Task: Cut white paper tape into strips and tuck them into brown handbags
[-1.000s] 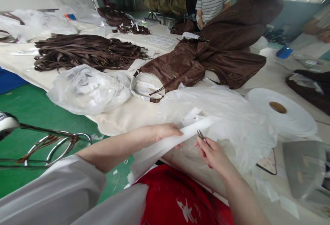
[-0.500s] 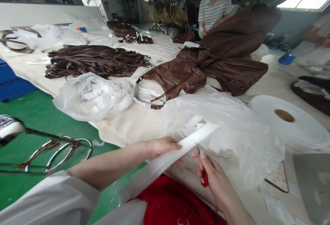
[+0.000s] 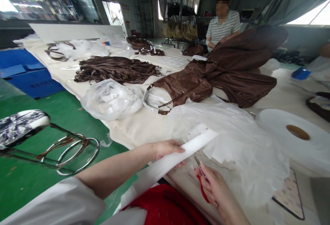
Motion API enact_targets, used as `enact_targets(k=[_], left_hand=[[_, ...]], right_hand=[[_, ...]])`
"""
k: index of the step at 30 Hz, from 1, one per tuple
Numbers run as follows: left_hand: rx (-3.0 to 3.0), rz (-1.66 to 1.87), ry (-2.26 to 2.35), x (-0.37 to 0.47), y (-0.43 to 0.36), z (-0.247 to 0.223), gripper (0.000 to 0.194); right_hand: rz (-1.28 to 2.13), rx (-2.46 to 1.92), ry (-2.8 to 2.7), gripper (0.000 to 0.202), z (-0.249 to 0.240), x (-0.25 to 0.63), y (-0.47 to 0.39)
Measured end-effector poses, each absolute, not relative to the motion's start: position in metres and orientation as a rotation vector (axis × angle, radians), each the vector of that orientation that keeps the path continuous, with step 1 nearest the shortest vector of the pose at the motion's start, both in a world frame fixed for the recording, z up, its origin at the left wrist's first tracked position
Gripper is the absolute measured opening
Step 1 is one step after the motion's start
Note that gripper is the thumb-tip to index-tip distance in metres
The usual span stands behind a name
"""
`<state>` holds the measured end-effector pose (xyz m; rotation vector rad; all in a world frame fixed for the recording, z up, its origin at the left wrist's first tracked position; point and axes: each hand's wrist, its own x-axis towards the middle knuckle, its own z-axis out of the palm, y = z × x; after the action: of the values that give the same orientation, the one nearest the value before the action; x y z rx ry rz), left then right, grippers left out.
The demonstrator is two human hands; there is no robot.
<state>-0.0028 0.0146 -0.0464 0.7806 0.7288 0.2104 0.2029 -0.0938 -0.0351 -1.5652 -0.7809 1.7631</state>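
Here's the white strip [image 3: 198, 144], slanting up past the red apron [image 3: 167, 206] over the table [image 3: 139, 132], looking light, limp, perhaps slippery, best pinched across its width; the left hand [image 3: 168, 150] has it that way, thumb on top, fingers curled beneath. Just beside, the right hand [image 3: 215, 188] closes around red-handled scissors [image 3: 198, 163], tips near the strip's edge, crumpled plastic [image 3: 239, 149] beyond.

Roll [image 3: 274, 125] on tbl [image 3: 123, 125], R of strip [image 3: 160, 170] & scissors [image 3: 200, 166], handbags [image 3: 190, 84] behind.

Left fingers [image 3: 177, 148] hold white strip [image 3: 162, 168], right fingers [image 3: 207, 170] red-handled scissors [image 3: 203, 188].
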Motion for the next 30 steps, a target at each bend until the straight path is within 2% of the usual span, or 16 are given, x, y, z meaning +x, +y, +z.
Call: enact_targets(k=[5, 14, 23, 30], left_hand=[[0.841, 0.218, 0.701, -0.002, 0.011, -0.043, 0.047], [0.879, 0.294, 0.754, 0.002, 0.005, -0.046, 0.038], [0.968, 0.346, 0.789, 0.009, 0.001, -0.044, 0.023], [0.965, 0.33, 0.806, 0.009, 0.003, -0.049, 0.02]], right_hand=[[1.768, -1.544, -0.877, 0.059, -0.039, 0.204, -0.087], [1.83, -1.485, -1.031, 0.056, -0.049, 0.212, -0.07], [1.802, -1.459, -1.046, 0.055, -0.038, 0.205, -0.069], [1.787, -1.471, -1.03, 0.048, -0.039, 0.205, -0.069]])
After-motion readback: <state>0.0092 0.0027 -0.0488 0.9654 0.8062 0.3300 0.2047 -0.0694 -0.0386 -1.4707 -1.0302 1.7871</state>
